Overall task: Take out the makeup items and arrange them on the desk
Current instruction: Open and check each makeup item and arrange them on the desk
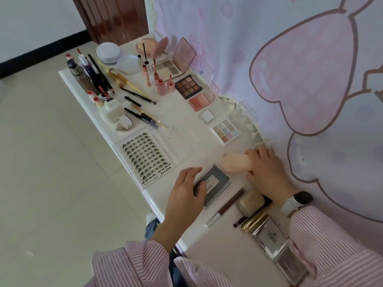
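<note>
White desk (pixel 182 131) bears palettes (pixel 188 86), brushes (pixel 122 79), lash tray (pixel 145 158).

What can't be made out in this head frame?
- Peach case: its right end is hidden under the right hand.
- Grey compact: near corner covered by the left hand; label print too small to read.
- Silver boxes: partly hidden by the right sleeve; text blurred.
- Gold pouch: far side hidden behind the right wrist.
</note>
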A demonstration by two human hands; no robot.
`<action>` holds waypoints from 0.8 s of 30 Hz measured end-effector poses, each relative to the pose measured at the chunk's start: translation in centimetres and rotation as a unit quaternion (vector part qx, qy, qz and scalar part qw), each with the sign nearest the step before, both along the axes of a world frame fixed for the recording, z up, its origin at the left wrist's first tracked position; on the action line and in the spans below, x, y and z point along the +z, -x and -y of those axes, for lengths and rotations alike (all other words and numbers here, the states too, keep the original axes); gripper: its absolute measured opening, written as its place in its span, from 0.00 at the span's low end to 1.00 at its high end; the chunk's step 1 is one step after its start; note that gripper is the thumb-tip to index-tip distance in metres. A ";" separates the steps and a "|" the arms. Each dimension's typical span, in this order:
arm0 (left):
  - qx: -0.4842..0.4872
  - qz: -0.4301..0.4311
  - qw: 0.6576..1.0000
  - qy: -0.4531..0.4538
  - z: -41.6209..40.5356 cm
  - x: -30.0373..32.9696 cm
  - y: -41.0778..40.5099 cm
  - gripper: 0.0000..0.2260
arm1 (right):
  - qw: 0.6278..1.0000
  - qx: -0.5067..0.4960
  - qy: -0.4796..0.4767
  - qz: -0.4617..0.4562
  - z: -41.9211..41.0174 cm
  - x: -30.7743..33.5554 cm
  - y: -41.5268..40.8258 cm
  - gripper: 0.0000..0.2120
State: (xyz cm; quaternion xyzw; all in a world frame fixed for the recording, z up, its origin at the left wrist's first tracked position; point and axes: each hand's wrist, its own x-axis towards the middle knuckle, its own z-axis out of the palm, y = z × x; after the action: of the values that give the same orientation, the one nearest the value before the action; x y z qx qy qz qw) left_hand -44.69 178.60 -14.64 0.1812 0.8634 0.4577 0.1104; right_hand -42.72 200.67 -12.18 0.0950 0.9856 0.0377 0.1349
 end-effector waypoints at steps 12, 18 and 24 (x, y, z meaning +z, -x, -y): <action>-0.112 -0.063 0.964 0.232 -0.9 -1.6 0.1 0.30 | 0.994 -0.074 -0.056 -0.055 1.3 2.2 -1.2 0.21; -0.112 -0.105 0.957 0.245 -2.4 -2.3 0.4 0.33 | 0.993 -0.060 -0.085 -0.052 0.8 2.8 -1.8 0.21; -0.091 -0.134 0.959 0.231 -0.7 -2.4 -1.0 0.33 | 0.981 -0.168 0.046 -0.080 -1.1 3.4 -0.7 0.22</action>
State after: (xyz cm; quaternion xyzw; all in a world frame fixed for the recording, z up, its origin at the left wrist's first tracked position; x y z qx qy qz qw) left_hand -43.67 179.26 -17.04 0.2887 0.9323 0.2051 0.0737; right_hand -42.03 201.82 -8.74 0.2556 0.9639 -0.0387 0.0638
